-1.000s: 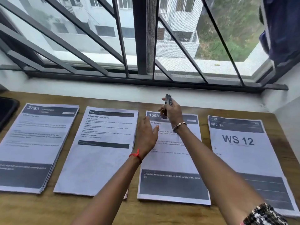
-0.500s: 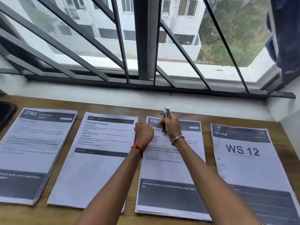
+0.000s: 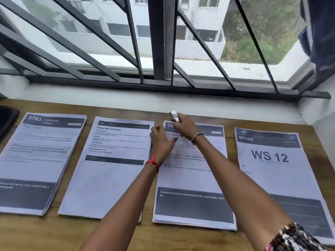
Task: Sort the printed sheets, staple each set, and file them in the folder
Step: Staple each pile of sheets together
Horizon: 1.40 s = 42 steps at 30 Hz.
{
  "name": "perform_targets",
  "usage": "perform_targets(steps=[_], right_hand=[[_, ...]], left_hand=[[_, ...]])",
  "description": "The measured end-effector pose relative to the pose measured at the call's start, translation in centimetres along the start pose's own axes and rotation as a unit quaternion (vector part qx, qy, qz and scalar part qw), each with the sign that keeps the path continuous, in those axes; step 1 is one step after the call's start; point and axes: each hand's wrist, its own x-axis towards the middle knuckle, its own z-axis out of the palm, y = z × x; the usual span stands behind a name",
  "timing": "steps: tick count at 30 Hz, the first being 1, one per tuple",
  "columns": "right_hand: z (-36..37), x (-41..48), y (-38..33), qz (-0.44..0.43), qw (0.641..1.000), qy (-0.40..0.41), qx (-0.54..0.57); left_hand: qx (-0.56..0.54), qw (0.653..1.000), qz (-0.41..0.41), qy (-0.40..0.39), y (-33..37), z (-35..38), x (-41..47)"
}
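Four sets of printed sheets lie side by side on the wooden table [image 3: 181, 238]: the "2763" set [image 3: 38, 160] at the left, the "cold relief powder" set [image 3: 112, 171], the banana set [image 3: 192, 180] and the "WS 12" set [image 3: 275, 169] at the right. My right hand [image 3: 184, 126] grips a small metal stapler [image 3: 174, 115] over the top left corner of the banana set. My left hand [image 3: 161, 141] rests on that set's upper left edge, just below the stapler. The corner itself is hidden by my hands.
A white wall ledge and a barred window [image 3: 159, 51] run along the table's far edge. A dark flat object [image 3: 7, 118] lies at the far left of the table. Blue cloth [image 3: 320, 33] hangs at the upper right.
My right hand has come down with the stapler onto the top left corner of the banana set. My left hand has slid up beside it onto the same corner.
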Motion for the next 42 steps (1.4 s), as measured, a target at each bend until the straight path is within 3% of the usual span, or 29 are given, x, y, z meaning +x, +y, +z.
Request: perform_targets(steps=[4,10,17,25,31,34,38,42], right_hand=[[-0.3,0.0,-0.5,0.002,1.0,-0.014,-0.017],[-0.3,0.1,-0.4,0.016,0.999,-0.016,-0.042],[0.0,-0.3,-0.5,0.022,0.992,-0.034,-0.122],[-0.2,-0.6,-0.8,0.0,0.988,-0.045,-0.15],[-0.2,-0.3,-0.6,0.002,0.989,-0.052,-0.141],[0.1,-0.4,-0.3,-0.01,0.993,0.008,-0.115],[0.2,-0.8,-0.7,-0.033,0.988,0.143,0.05],[-0.2,-1.1,-1.5,-0.002,0.948,0.173,0.269]], left_hand=[[0.129,0.978,0.14,-0.084,0.1,-1.0,-4.5],[0.261,0.883,0.287,-0.263,-3.4,-1.5,-12.4],[0.336,0.816,0.41,-0.228,-7.4,0.0,-15.0],[0.34,0.81,0.425,-0.217,-7.5,-0.1,-14.9],[0.313,0.824,0.418,-0.222,-7.2,-0.2,-14.9],[0.164,0.9,0.331,-0.231,-5.3,-0.9,-14.6],[-0.048,0.979,0.171,-0.096,-2.8,-1.7,-11.1],[0.008,0.995,0.092,0.037,-0.6,-2.3,-5.7]])
